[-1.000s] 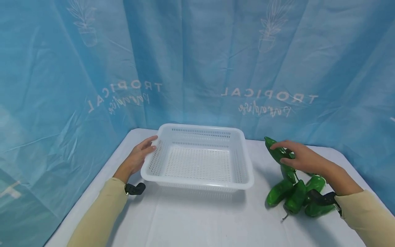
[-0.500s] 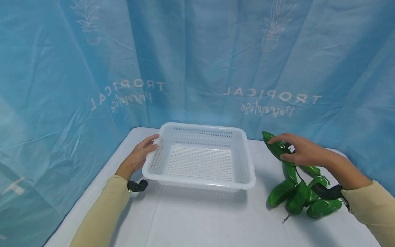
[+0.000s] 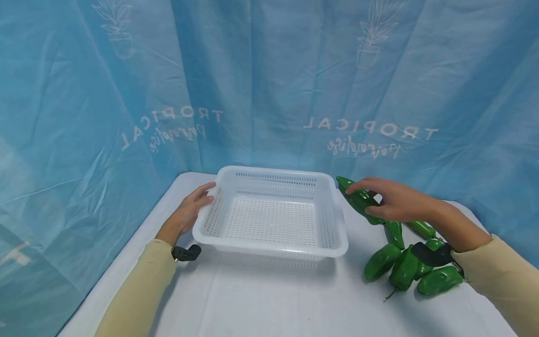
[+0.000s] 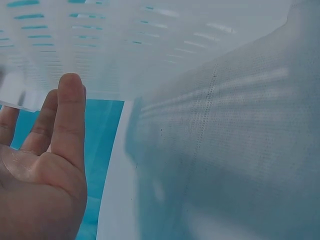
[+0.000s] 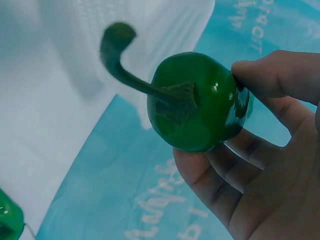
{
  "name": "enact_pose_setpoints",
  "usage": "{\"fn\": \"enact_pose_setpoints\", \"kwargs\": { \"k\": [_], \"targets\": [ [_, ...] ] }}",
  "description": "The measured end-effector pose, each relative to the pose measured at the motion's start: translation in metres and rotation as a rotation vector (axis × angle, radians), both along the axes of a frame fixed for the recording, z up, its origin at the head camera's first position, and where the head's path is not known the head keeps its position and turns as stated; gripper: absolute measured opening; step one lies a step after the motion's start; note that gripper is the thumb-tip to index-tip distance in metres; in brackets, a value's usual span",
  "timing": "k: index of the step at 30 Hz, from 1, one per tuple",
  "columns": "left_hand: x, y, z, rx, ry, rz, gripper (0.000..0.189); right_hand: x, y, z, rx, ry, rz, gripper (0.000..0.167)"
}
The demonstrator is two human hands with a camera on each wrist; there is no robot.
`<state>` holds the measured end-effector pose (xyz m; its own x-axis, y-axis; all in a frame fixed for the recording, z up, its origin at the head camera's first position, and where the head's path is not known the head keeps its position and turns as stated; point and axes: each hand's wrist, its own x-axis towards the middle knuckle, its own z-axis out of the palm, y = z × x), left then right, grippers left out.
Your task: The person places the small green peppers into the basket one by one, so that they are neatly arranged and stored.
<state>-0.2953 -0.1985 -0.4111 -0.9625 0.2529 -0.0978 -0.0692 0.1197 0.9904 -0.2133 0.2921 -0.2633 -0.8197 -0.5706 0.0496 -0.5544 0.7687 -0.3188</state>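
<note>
My left hand (image 3: 187, 213) touches the left rim of a white perforated plastic basket (image 3: 290, 253). In the left wrist view its fingers (image 4: 70, 120) look straight against the outside of the basket. My right hand (image 3: 393, 201) holds a glossy green pepper (image 3: 358, 201) between thumb and fingers, just beyond the basket's right rim. In the right wrist view this pepper (image 5: 187, 107) shows its stem end, with the curved stem pointing away from the fingers. Several more green peppers (image 3: 404, 269) lie in a loose pile under the right forearm.
A white cloth covers the table (image 3: 261, 309). Blue printed curtains (image 3: 278, 93) hang behind and to the left, near the table's back and left edges. Each wrist wears a black strap. The basket's inside bottom shows no contents.
My right hand has raised the pepper off the pile and moved it left, close to the basket's right rim. My left hand and the basket hold nearly the same place.
</note>
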Motion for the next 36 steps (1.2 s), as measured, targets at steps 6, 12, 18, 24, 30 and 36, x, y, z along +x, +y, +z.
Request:
{"fn": "enact_pose_setpoints", "kwargs": {
  "k": [6, 12, 18, 24, 30, 36],
  "targets": [
    [-0.001, -0.001, -0.001, 0.003, -0.002, -0.005, 0.064, -0.006, -0.021, 0.006, 0.028, -0.008, 0.049, 0.046],
    [0.000, 0.000, -0.001, 0.028, 0.001, -0.005, 0.062, -0.014, -0.043, 0.011, 0.053, -0.042, 0.094, 0.045],
    [0.002, 0.001, 0.001, 0.021, -0.013, -0.001, 0.063, -0.024, -0.065, 0.009, 0.073, -0.086, 0.128, 0.046],
    [0.004, 0.001, 0.001, 0.010, -0.010, 0.009, 0.064, -0.034, -0.088, 0.007, 0.072, -0.164, 0.135, 0.048],
    [0.005, 0.002, -0.003, 0.027, -0.004, 0.007, 0.065, -0.045, -0.109, 0.002, 0.032, -0.233, 0.168, 0.049],
    [0.004, 0.004, -0.001, 0.024, -0.001, 0.016, 0.064, -0.059, -0.134, -0.006, -0.016, -0.302, 0.153, 0.050]
  ]
}}
